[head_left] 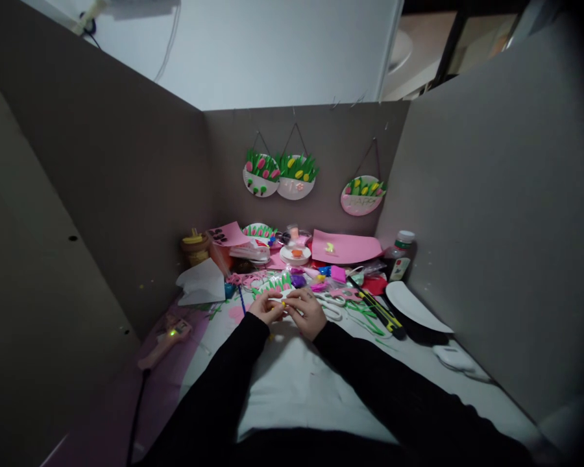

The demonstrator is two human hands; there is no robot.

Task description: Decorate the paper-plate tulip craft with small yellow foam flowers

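Note:
My left hand and my right hand meet over the front middle of the table. Both are closed, fingertips pinched around a small yellow piece, perhaps soft clay; its exact shape is too small to make out. Right behind my fingers lies a white plate craft with green paper grass and pink tulips, its lower part covered by my hands. White-handled scissors rest just right of my right hand. A dark blue stick is left of my left hand.
A pink glue gun with a lit light lies left. On the right are a yellow-black utility knife, a cut white plate and a capped bottle. Grey panels enclose the table; decorated plates hang at the back.

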